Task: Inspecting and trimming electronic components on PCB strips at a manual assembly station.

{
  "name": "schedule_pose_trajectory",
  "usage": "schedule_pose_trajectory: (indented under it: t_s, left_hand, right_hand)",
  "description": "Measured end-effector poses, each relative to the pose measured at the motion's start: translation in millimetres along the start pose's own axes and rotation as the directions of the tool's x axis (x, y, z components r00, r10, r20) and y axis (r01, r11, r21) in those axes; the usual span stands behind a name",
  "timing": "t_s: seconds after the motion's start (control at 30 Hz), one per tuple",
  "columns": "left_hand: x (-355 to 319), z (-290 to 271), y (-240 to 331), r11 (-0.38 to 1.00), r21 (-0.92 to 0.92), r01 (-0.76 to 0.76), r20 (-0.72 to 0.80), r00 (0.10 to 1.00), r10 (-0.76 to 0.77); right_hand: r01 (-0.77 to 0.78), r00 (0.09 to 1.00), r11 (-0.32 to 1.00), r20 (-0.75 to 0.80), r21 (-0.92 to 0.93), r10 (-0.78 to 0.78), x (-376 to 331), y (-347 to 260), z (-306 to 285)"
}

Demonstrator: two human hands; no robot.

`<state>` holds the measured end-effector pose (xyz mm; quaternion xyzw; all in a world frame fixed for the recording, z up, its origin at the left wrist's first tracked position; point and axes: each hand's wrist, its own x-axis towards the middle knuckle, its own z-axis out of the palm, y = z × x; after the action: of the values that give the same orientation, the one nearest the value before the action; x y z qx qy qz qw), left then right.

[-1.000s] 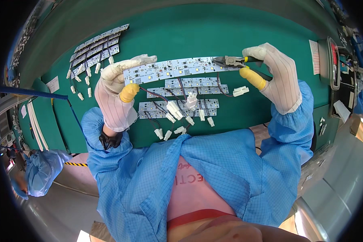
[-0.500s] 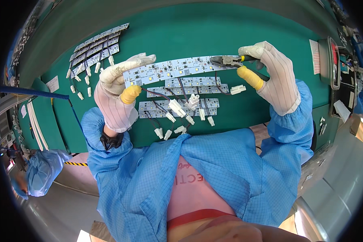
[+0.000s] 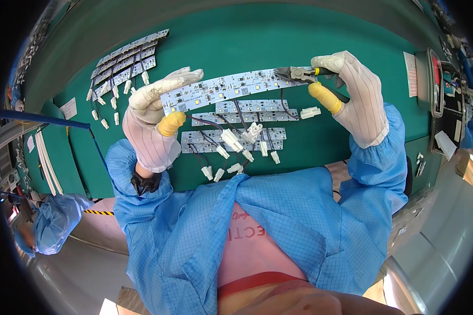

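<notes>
A white LED circuit board strip point(image 3: 215, 93) is held up in front of me, tilted with its right end higher. My left hand point(image 3: 160, 100), in a pale striped glove with a yellow thumb cover, is closed on the strip's left end. In my right hand point(image 3: 349, 94), gloved the same way, are cutting pliers point(image 3: 299, 73) with dark jaws and yellow-marked handles. The jaws lie against the strip's upper right end; whether they bite on anything is too small to tell. Dark wires with white plug connectors point(image 3: 229, 139) hang below the strip.
More LED strips point(image 3: 236, 140) lie on the green mat point(image 3: 236, 42) just below the held one, their wires toward me. Another group of strips point(image 3: 126, 62) with connectors lies at the far left. A black tray point(image 3: 446, 89) stands at the right edge; a person in blue point(image 3: 60, 220) is at lower left.
My right hand and the pliers have risen slightly, and the strip's right end has tilted up with them. My left hand keeps its grip in nearly the same place.
</notes>
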<state>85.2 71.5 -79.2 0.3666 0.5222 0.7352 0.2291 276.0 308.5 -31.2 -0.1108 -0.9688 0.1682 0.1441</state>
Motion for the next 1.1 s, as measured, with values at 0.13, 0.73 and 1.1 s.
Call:
schedule_pose_trajectory:
  t_s: [0.13, 0.73, 1.1]
  left_hand:
    - [0, -1, -1, 1.0, 0.0, 0.003, 0.005, 1.0, -0.003]
    - [4, -6, -5, 0.994, 0.096, -0.054, 0.02, 0.998, 0.052]
    - [1, -1, -1, 1.0, 0.029, -0.006, 0.011, 1.0, 0.006]
  right_hand:
    - [-0.023, 0.999, 1.0, 0.045, 0.01, 0.022, -2, 3, 1]
    - [0.028, 0.974, 0.992, -0.221, -0.122, -0.055, 4, -6, -12]
    - [0.075, 0.994, 0.995, -0.078, -0.069, -0.081, 2, 1, -1]
